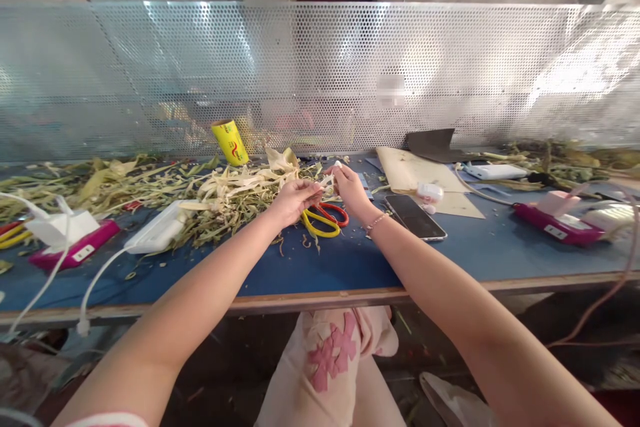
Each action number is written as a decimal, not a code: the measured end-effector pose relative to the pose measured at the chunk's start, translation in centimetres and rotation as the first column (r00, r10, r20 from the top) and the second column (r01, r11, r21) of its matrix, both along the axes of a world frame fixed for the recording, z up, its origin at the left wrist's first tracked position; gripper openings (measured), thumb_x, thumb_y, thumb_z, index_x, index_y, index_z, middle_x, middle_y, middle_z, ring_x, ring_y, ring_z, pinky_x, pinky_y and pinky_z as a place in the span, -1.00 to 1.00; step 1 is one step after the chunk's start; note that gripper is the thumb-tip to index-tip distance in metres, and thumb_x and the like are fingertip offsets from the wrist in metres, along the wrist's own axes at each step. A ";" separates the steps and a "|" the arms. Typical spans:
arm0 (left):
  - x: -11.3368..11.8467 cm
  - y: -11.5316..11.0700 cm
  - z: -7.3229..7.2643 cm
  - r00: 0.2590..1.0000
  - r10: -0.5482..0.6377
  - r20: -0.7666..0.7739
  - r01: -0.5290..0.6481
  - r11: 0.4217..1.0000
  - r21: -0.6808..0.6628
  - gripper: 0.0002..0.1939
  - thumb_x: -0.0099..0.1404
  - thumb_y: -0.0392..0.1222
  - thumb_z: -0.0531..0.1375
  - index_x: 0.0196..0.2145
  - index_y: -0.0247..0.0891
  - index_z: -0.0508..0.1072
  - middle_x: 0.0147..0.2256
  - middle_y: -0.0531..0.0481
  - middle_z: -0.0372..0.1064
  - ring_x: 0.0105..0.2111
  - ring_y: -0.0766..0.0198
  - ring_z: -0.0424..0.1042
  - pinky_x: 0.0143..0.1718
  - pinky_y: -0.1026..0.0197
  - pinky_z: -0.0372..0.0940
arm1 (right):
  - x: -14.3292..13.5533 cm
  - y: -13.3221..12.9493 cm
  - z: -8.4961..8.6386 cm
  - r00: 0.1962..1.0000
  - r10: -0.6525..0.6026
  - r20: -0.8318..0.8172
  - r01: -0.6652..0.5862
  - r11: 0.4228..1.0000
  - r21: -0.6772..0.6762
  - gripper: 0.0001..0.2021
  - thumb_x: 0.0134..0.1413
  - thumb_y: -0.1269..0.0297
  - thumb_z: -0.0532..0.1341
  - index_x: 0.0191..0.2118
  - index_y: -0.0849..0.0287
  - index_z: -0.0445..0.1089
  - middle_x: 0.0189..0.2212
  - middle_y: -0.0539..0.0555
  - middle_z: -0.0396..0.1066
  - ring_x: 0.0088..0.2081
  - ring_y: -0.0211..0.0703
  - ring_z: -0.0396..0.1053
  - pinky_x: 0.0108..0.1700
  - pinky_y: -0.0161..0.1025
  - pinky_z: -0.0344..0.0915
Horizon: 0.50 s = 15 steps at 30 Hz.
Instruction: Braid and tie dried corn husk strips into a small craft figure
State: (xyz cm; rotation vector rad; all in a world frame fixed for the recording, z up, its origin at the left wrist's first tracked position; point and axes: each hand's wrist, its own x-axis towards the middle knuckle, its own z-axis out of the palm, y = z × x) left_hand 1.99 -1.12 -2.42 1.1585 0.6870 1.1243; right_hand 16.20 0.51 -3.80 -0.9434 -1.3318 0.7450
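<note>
Over the middle of the blue table, my left hand (295,200) is closed in a pinch on one end of a thin pale strip (327,181), which looks like dried husk. My right hand (350,187) pinches the strip's other side, close to the left fingertips. A small white spot shows at the top of the right fingers; its nature is unclear. Just below both hands lie scissors (323,225) with a yellow and a red handle loop, their blades hidden. A heap of dried husks (240,190) spreads beside and behind my left hand.
A yellow tube (231,142) stands tilted at the back. On the right lie a phone (415,217), brown paper (407,170) and a magenta power strip (557,225). Leftward are a white power bank (157,227), another power strip (75,243) and cables. A perforated metal screen (330,67) closes off the back.
</note>
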 end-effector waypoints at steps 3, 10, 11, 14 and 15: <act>-0.2 0.0 -0.2 0.994 -0.088 -0.056 0.093 0.991 0.094 -0.70 -0.15 -0.16 0.35 -0.58 -0.35 0.30 -0.62 0.10 0.32 -0.56 0.46 0.35 -0.43 0.35 0.30 | -0.2 0.0 -0.1 0.995 0.055 -0.085 -0.060 0.996 -0.061 -0.68 -0.02 -0.05 0.01 -0.44 0.13 0.21 -0.69 -0.15 -0.11 -0.68 -0.39 -0.13 -0.63 -0.36 -0.09; 0.1 -0.3 -0.5 0.983 -0.043 -0.180 0.088 0.965 0.246 -0.65 -0.08 -0.01 0.29 -0.54 -0.31 0.25 -0.60 0.09 0.33 -0.60 0.44 0.34 -0.49 0.33 0.28 | -0.6 -0.5 0.2 0.999 0.042 0.005 -0.041 0.999 -0.034 -0.68 -0.03 -0.02 0.01 -0.50 0.15 0.20 -0.67 -0.10 0.05 -0.62 -0.36 0.02 -0.56 -0.36 0.02; 0.2 -0.3 -0.5 0.983 -0.034 -0.178 0.080 0.962 0.262 -0.66 -0.07 -0.02 0.29 -0.54 -0.30 0.25 -0.59 0.08 0.33 -0.59 0.43 0.34 -0.48 0.32 0.28 | -0.7 -0.5 0.2 0.999 0.030 0.022 -0.030 0.999 -0.025 -0.69 -0.03 -0.01 0.01 -0.52 0.15 0.20 -0.66 -0.09 0.07 -0.60 -0.36 0.04 -0.55 -0.36 0.03; 0.4 -0.4 -0.4 0.986 -0.003 -0.166 0.047 0.964 0.260 -0.65 -0.11 -0.05 0.31 -0.56 -0.31 0.24 -0.60 0.09 0.33 -0.59 0.42 0.34 -0.47 0.31 0.29 | -0.7 -0.6 0.3 0.999 0.038 0.010 -0.038 0.998 -0.043 -0.71 -0.05 0.02 0.02 -0.53 0.15 0.18 -0.65 -0.09 0.10 -0.59 -0.36 0.06 -0.54 -0.36 0.05; 0.4 -0.5 -0.3 0.987 0.023 -0.160 0.018 0.968 0.251 -0.65 -0.13 -0.07 0.32 -0.57 -0.31 0.23 -0.61 0.10 0.32 -0.59 0.42 0.34 -0.47 0.31 0.28 | -0.7 -0.7 0.4 0.998 0.053 -0.021 -0.054 0.996 -0.066 -0.72 -0.06 0.04 0.03 -0.53 0.15 0.17 -0.65 -0.09 0.09 -0.60 -0.36 0.05 -0.55 -0.36 0.04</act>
